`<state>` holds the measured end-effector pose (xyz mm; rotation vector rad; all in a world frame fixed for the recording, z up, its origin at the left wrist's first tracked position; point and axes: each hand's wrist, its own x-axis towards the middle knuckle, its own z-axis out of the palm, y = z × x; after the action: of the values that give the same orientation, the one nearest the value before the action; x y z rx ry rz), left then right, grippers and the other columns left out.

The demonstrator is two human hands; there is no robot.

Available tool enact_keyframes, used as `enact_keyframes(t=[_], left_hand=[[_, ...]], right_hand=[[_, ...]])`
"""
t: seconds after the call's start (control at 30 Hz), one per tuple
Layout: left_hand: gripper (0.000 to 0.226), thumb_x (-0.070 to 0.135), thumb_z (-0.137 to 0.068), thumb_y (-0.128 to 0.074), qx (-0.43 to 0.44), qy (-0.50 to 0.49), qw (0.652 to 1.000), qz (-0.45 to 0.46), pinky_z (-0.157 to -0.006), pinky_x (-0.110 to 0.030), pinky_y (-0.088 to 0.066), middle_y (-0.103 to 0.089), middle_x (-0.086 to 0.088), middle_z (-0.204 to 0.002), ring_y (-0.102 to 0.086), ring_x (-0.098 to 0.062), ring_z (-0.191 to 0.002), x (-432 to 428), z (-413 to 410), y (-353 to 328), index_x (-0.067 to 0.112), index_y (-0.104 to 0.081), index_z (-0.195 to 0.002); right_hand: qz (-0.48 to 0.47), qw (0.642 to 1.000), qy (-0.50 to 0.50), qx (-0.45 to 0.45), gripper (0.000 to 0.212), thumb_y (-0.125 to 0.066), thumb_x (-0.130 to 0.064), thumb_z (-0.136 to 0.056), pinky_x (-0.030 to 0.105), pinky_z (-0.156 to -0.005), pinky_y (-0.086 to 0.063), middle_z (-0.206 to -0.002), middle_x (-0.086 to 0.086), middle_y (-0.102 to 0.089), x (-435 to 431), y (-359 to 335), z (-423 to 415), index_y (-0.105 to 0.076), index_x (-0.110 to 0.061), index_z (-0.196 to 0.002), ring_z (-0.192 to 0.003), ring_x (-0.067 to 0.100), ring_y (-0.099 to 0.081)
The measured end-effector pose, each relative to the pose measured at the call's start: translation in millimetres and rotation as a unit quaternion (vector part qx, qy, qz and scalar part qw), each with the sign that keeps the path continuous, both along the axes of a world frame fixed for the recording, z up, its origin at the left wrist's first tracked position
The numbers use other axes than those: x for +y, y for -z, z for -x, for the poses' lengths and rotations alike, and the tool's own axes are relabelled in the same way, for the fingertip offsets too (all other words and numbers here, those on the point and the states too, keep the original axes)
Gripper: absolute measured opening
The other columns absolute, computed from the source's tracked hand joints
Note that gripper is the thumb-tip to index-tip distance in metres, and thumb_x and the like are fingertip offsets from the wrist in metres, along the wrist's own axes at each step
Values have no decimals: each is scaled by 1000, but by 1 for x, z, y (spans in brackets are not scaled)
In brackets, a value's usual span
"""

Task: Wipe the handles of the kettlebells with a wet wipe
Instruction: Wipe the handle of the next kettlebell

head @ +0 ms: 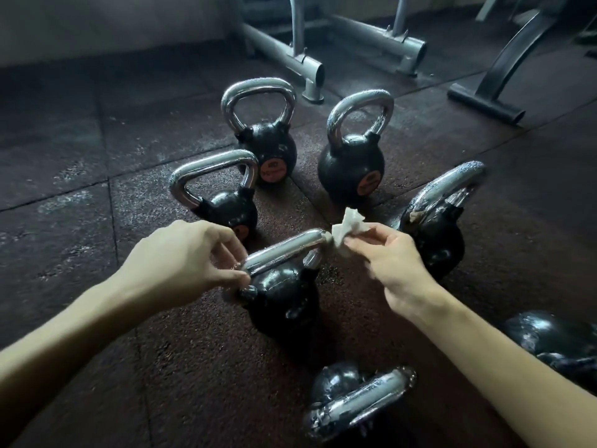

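Note:
Several black kettlebells with chrome handles stand on the dark rubber floor. The centre kettlebell (284, 299) has its chrome handle (284, 253) running between my hands. My left hand (181, 257) pinches the handle's left end with thumb and fingers. My right hand (391, 260) pinches a crumpled white wet wipe (347, 229), which touches the handle's right end. Other kettlebells stand behind: one at back left (268, 150), one at back right (352, 169), one at mid left (226, 211).
A kettlebell (436, 234) stands just right of my right hand; another (352, 402) lies near the bottom edge, and one (555, 344) sits at the lower right. A grey steel rack base (290, 56) and a dark bench foot (487, 101) stand at the back.

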<state>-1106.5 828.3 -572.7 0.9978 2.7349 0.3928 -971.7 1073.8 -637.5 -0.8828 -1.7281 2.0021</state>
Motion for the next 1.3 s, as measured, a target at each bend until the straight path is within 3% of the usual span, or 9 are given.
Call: enact_keyframes(t=[0.13, 0.3, 0.47, 0.53, 0.63, 0.77, 0.97, 1.2, 1.3], left_hand=[[40, 65, -75, -74, -87, -12, 980, -180, -70, -7, -45, -74, 29, -97, -59, 23, -71, 21, -20, -18, 49, -73, -112], [27, 39, -86, -79, -239, 3, 914, -328, -95, -29, -56, -81, 9, -100, -75, -4, -99, 32, -33, -16, 24, -81, -108], [11, 27, -86, -78, -287, -75, 869, -395, -67, -11, -53, -81, 2, -85, -75, -4, -77, 23, -31, -11, 18, -79, -93], [13, 28, -87, -79, -259, -124, 871, -398, -60, -3, -47, -81, 6, -85, -73, 3, -73, 14, -24, -10, 18, -78, -95], [8, 27, -86, -80, -262, -151, 881, -364, -58, -7, -45, -79, 10, -78, -69, 8, -65, 6, -22, -7, 20, -80, -90], [15, 44, -76, -85, -187, -200, 919, -284, -65, -18, -45, -77, 17, -76, -70, 5, -75, 7, -32, 9, 33, -81, -85], [36, 40, -86, -81, -7, -154, 929, -336, -67, -12, -41, -72, 20, -94, -53, 15, -65, 10, -49, 25, 43, -67, -119], [26, 51, -87, -75, -4, -66, 966, -249, -83, -19, -50, -73, 23, -109, -60, 14, -86, 11, -45, 21, 39, -80, -109], [19, 40, -87, -80, -14, -65, 968, -240, -59, -4, -38, -66, 31, -65, -51, 18, -56, 9, -41, 15, 38, -81, -105]], right_hand=[[11, 994, -110, -16, 28, -81, -22, -82, 23, -53, -28, -77, -5, -74, -4, -35, -6, -76, -12, -107, -52, 5, -39], [50, 982, -183, 7, 25, -80, -24, -76, 17, -48, -33, -83, 1, -78, -33, -66, 4, -81, -14, -99, -48, 0, -51], [-26, 989, -143, 4, 16, -79, -29, -89, 16, -45, -35, -84, -1, -74, -39, -63, 18, -76, -21, -102, -47, 4, -41], [-254, 957, -137, -37, 18, -76, -34, -92, 16, -61, -44, -92, -7, -75, -27, -56, 19, -74, -34, -109, -58, -1, -55], [-513, 830, -198, -98, 42, -81, -40, -84, 24, -97, -48, -113, -17, -69, -8, -45, 19, -70, -45, -125, -105, -4, -61], [-541, 798, -244, -105, 46, -79, -31, -86, 35, -100, -52, -118, -21, -71, -3, -32, 20, -69, -44, -129, -109, 2, -64], [-544, 805, -219, -94, 42, -77, -34, -87, 38, -100, -54, -120, -25, -72, -2, -27, 21, -70, -48, -125, -110, 2, -66], [-547, 808, -207, -71, 42, -76, -36, -86, 40, -100, -55, -121, -23, -72, -1, -20, 20, -68, -46, -126, -112, 2, -67], [-564, 797, -202, -70, 39, -75, -39, -88, 39, -100, -55, -123, -23, -72, -1, -21, 17, -69, -47, -126, -115, 3, -67]])
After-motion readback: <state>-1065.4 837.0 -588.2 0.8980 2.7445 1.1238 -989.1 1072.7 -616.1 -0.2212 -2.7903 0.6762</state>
